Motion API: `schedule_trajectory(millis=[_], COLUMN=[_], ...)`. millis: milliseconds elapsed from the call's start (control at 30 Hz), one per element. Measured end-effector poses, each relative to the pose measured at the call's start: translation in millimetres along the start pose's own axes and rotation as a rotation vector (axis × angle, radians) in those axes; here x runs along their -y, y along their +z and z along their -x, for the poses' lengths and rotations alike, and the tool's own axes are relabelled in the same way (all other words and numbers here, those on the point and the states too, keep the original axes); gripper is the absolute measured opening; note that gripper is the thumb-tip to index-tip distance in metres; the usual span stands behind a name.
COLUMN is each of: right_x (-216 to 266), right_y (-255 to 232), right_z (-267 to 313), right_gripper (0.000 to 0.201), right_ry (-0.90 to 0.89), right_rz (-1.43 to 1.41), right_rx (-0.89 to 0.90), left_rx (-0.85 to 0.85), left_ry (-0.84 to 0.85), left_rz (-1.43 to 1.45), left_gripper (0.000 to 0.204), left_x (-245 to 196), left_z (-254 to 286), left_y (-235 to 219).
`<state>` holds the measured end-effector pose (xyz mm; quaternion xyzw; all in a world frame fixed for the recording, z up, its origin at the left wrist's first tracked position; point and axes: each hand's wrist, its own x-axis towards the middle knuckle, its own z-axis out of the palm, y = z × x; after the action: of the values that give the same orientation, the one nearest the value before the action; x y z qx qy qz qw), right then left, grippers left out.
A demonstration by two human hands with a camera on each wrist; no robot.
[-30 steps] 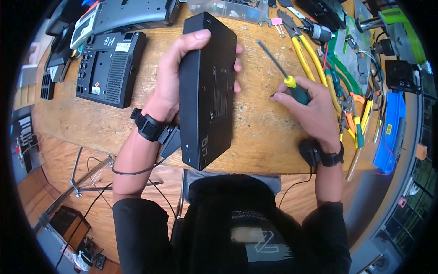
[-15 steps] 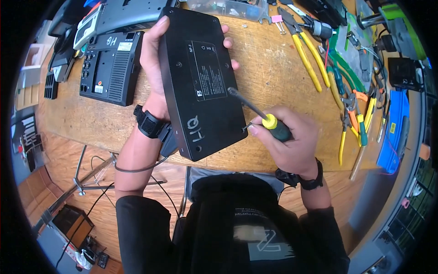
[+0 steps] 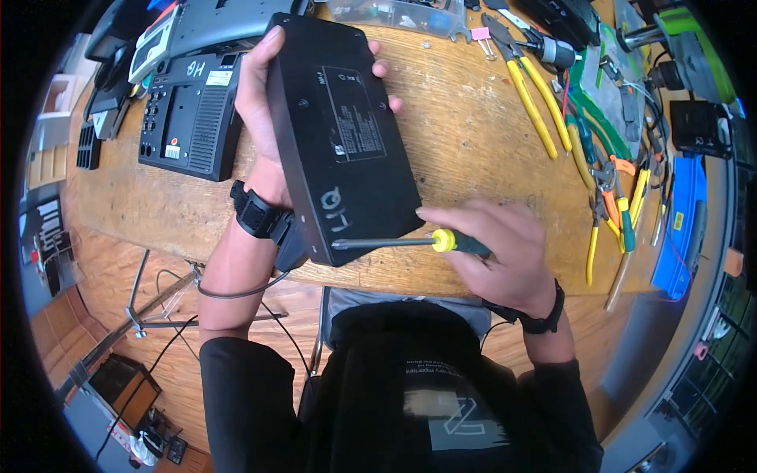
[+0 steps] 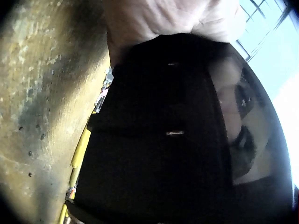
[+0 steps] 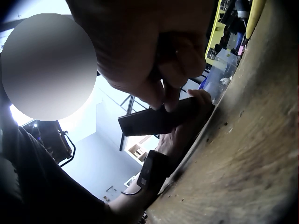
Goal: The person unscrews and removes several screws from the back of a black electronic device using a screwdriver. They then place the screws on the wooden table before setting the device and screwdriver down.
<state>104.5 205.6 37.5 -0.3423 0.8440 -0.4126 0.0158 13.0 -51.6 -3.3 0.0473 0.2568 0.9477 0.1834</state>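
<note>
A flat black electronic device [image 3: 315, 162] with a printed label and "HQ" lettered on its back is held tilted above the table. My left hand [image 3: 259, 110] grips its far end, thumb on the left edge and fingertips round the right. In the left wrist view, the device [image 4: 140, 158] shows a glossy reflective side. My right hand [image 3: 509, 248] holds a screwdriver [image 3: 443, 240] with a green and yellow handle. The shaft crosses the device's near end, its tip overlapping the near left corner. The right fingertips are at the near right corner; anything small between them is hidden.
Another black device [image 3: 189, 118] marked "HQ" lies on the wooden table [image 3: 465, 150] to the left. Yellow-handled pliers [image 3: 536, 110] and several other tools are spread on the right. A clear parts box [image 3: 394, 12] and a blue tray [image 3: 680, 225] stand near the edges.
The left hand has turned the device so its labelled back faces up. The right hand has come in from the right to its near corner, and the screwdriver has swung to point left across it.
</note>
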Motion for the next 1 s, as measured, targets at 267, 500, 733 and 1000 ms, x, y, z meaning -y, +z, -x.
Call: schedule_trajectory(millis=[267,500,733,1000], right_x=[-8.7,-25.8,-13.3,-6.7], right_y=[-20.1,-54.0,-63.9,-61.3], right_z=[1.9,5.0,19.0,19.2], right_gripper=[0.039,0.027,0.026,0.029], right_ry=[0.173,0.24,0.266,0.197], right_rz=[-0.027,0.071,0.023,-0.129], right_rx=[-0.062,-0.168,0.023,-0.001], left_rx=[-0.109,-0.038,0.054,0.064], left_ry=[-0.016,-0.039,-0.073,-0.047], left_rz=[-0.055,-0.155,-0.238,-0.162], left_gripper=[0.073,0.071,0.076,0.071], left_x=[-0.5,-0.6,-1.3,1.6], left_z=[-3.0,-6.6,-10.1,-10.9], left_y=[5.9,-0.1,-7.1,0.9])
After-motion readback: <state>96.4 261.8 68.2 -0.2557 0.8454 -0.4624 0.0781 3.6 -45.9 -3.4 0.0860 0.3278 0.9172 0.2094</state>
